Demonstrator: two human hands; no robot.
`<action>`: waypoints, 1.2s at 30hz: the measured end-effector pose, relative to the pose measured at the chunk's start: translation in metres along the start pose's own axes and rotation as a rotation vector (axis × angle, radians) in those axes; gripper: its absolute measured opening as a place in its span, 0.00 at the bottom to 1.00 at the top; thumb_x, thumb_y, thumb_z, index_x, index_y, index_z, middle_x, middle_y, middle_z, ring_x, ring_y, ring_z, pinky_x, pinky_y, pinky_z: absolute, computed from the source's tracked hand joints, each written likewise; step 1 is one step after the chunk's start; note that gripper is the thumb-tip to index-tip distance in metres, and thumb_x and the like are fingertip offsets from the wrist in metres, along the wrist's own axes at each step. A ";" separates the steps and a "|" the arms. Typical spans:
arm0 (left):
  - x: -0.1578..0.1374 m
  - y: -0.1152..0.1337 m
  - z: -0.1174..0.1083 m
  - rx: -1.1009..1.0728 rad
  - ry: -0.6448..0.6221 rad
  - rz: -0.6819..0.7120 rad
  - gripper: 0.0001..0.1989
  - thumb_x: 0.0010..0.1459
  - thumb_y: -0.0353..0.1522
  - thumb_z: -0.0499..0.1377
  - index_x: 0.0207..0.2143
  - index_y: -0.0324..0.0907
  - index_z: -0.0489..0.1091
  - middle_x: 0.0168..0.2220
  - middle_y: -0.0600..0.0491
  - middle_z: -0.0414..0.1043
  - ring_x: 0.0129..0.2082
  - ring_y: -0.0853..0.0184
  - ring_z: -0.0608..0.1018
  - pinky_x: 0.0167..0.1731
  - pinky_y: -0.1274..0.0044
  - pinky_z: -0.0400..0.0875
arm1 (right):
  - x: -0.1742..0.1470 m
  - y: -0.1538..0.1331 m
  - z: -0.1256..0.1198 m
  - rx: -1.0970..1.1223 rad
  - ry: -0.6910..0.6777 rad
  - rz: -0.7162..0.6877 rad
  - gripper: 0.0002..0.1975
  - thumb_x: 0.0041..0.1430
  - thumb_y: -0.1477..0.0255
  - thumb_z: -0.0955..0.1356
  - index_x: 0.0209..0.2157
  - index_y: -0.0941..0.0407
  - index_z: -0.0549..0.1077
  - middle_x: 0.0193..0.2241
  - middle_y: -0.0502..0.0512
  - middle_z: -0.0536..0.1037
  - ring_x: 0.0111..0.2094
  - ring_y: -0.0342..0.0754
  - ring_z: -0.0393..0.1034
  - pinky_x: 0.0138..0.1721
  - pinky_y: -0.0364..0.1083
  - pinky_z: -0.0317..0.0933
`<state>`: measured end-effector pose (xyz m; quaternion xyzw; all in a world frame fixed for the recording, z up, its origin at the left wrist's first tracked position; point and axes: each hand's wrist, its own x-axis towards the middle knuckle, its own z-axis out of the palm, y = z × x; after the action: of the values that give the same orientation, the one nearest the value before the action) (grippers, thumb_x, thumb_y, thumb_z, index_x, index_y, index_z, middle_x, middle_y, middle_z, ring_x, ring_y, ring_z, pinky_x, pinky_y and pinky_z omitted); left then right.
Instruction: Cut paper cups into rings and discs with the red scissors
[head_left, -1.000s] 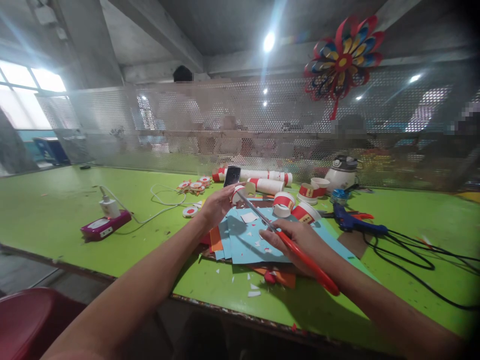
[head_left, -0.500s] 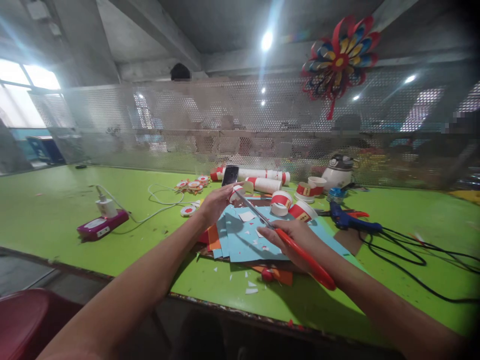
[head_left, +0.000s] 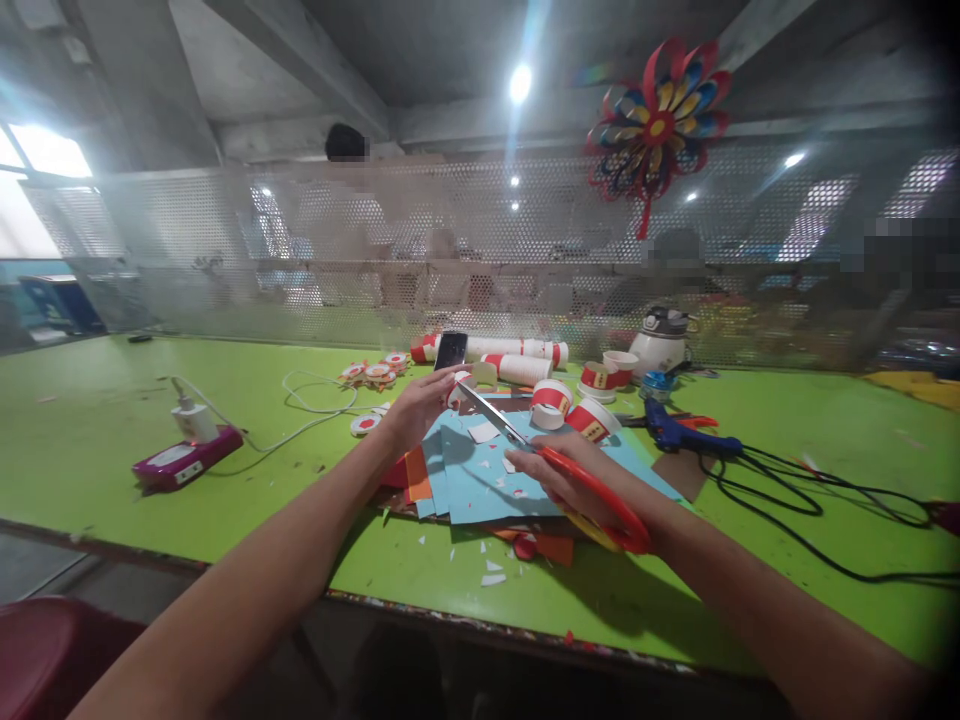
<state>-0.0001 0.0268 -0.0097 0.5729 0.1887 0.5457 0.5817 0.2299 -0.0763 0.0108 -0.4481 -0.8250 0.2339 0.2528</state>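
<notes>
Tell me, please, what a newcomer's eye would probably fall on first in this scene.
Probably the multicoloured flower ornament at the upper right, bright against the grey perforated screen. Next might come the red-handled scissors in the right hand at the centre, pointing toward a small red-and-white piece in the left hand. The magenta power strip also stands out on the green table, at the left.

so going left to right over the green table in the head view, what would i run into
Purple power strip → left hand → scissor blades → right hand → blue glue gun → yellow item at the right edge. Things whose places overlap are left out.
</notes>
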 end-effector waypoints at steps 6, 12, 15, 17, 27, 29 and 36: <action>0.001 0.004 -0.006 -0.043 0.012 -0.003 0.19 0.54 0.33 0.62 0.48 0.37 0.74 0.41 0.45 0.77 0.36 0.66 0.75 0.36 0.76 0.66 | -0.004 0.001 -0.009 0.114 -0.077 0.029 0.09 0.59 0.68 0.62 0.27 0.56 0.68 0.22 0.49 0.71 0.24 0.44 0.67 0.26 0.42 0.59; 0.000 0.009 -0.004 -0.085 -0.007 0.001 0.19 0.55 0.30 0.60 0.49 0.34 0.73 0.42 0.43 0.77 0.40 0.64 0.75 0.41 0.75 0.66 | -0.007 -0.004 -0.015 0.344 -0.125 0.090 0.14 0.55 0.72 0.62 0.17 0.57 0.67 0.18 0.50 0.70 0.23 0.43 0.66 0.27 0.43 0.60; -0.001 0.010 -0.001 -0.091 -0.022 -0.006 0.18 0.54 0.29 0.60 0.48 0.34 0.73 0.43 0.42 0.77 0.41 0.63 0.76 0.43 0.74 0.65 | -0.008 -0.003 -0.011 0.546 -0.151 0.166 0.13 0.53 0.72 0.63 0.16 0.57 0.67 0.15 0.49 0.69 0.19 0.42 0.64 0.26 0.43 0.60; -0.002 0.011 0.001 -0.088 -0.030 -0.007 0.18 0.54 0.29 0.60 0.48 0.33 0.73 0.43 0.41 0.77 0.42 0.62 0.76 0.44 0.73 0.65 | -0.007 0.002 -0.007 0.700 -0.178 0.206 0.10 0.54 0.72 0.63 0.21 0.57 0.70 0.14 0.47 0.68 0.18 0.42 0.62 0.23 0.42 0.60; -0.002 0.012 0.003 -0.054 -0.030 -0.023 0.20 0.53 0.30 0.60 0.49 0.34 0.73 0.47 0.40 0.75 0.43 0.58 0.76 0.44 0.70 0.66 | -0.005 0.011 -0.006 0.946 -0.256 0.243 0.12 0.57 0.72 0.62 0.41 0.57 0.72 0.13 0.46 0.68 0.15 0.41 0.60 0.17 0.40 0.56; -0.003 0.012 0.003 -0.057 -0.026 -0.026 0.19 0.53 0.29 0.60 0.48 0.34 0.74 0.46 0.40 0.75 0.42 0.59 0.77 0.43 0.70 0.66 | -0.006 0.009 -0.007 0.947 -0.256 0.244 0.12 0.57 0.72 0.62 0.41 0.57 0.72 0.13 0.46 0.68 0.15 0.41 0.60 0.17 0.40 0.56; -0.001 0.010 0.000 -0.042 -0.045 -0.028 0.19 0.53 0.30 0.61 0.48 0.34 0.74 0.46 0.39 0.75 0.43 0.58 0.76 0.43 0.71 0.66 | -0.006 0.009 -0.007 0.926 -0.252 0.269 0.12 0.55 0.71 0.63 0.41 0.56 0.73 0.13 0.46 0.68 0.15 0.41 0.60 0.17 0.40 0.55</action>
<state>-0.0046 0.0229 -0.0013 0.5699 0.1723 0.5285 0.6052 0.2430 -0.0755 0.0094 -0.3598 -0.5934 0.6585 0.2911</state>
